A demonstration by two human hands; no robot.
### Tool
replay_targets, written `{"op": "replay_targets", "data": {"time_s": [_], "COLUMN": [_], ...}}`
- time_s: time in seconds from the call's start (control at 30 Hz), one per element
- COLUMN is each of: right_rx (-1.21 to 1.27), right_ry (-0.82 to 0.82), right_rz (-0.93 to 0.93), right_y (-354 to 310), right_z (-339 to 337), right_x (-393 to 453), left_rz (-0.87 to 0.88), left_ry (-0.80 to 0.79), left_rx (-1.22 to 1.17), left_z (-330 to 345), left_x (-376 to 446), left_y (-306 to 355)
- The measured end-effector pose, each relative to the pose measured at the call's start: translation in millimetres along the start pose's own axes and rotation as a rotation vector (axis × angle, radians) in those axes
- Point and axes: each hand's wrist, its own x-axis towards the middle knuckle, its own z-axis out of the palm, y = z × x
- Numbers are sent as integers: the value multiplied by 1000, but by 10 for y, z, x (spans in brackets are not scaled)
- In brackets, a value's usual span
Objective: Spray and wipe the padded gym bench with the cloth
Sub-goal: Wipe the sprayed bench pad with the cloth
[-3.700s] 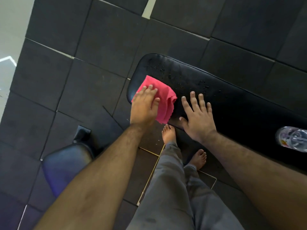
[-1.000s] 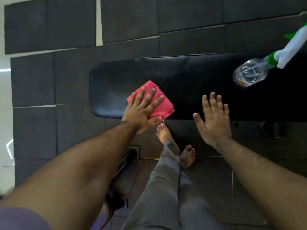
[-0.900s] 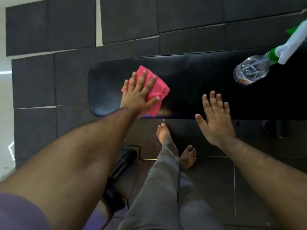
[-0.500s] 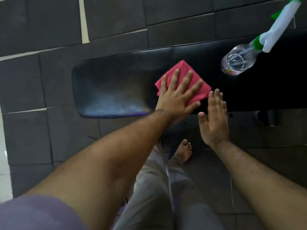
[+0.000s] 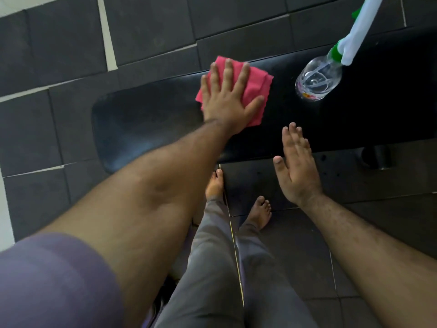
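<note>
Floor: dark square rubber tiles with pale seams lie all around, beyond the fingertips of both hands and under the bare feet.
Desk: the black padded gym bench runs crosswise under both hands, its rounded end out past the left forearm.
Cloth: the pink cloth lies folded on the desk's far side, directly beneath the left hand, its edges showing around the fingers.
Left hand: the left hand is spread flat, palm down, pressing the cloth onto the padding; nothing is pinched.
Right hand: the right hand is flat with fingers held close together, holding nothing, over the desk's near edge; whether it touches the padding I cannot tell.
Spray bottle: the clear spray bottle with a white and green head stands on the desk just beyond the right hand's fingertips and near the cloth's right edge.
Step in hand: probably the wiping stage, with the padding toward the bottle not yet covered.
Risk, bottle: a stroke carried toward the right hand could knock the bottle over or off the far edge, since it stands in the cloth's path.
Risk, cloth: it overhangs the far edge slightly, so a push away from the body could slide it off the padding.
Risk, coverage: the padding under the bottle may be missed unless the bottle is lifted.
</note>
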Motion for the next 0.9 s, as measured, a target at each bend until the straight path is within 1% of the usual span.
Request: {"op": "replay_targets", "data": {"time_s": [0.07,0.13,0.2,0.23,0.27,0.33,0.43,0.5,0.53,0.6,0.67,0.77,0.83,0.9], "right_rx": [14,4,-32,-61,-93,-137,-125,-102,-86,-37,28,74,61,61], "right_ry": [55,123,140,127,104,58,33,28,28,49,98,150,148,132], "right_rz": [-11,-1,48,80,105,119,89,77,75,82,104,131,137,153], "right_y": [12,36,67,89,116,168,245,277,279,260,231,182,167,172], "right_z": [-11,-28,-61,-78,-94,-122,-136,-142,-146,-146,-140,-135,-125,-126], "right_x": [-24,-45,-63,-67,-68,-70,-95,-109,-112,-114,-124,-153,-165,-146], "left_rz": [21,151,325,388,415,366,178,39,-3,-7,70,283,462,574], "left_ry": [4,4,-18,-29,-36,-54,-69,-63,-60,-55,-27,4,-8,-3], "left_rx": [-24,11,55,76,90,115,127,36,-7,-36,-29,6,70,130], "left_z": [85,189,297,331,349,294,116,-20,-72,-70,52,270,437,551], "left_x": [-57,-365,-745,-901,-1024,-1119,-753,-303,-98,141,93,-491,-957,-1221], "left_y": [336,449,272,109,-71,-383,-533,-364,-225,98,434,713,617,267]}}
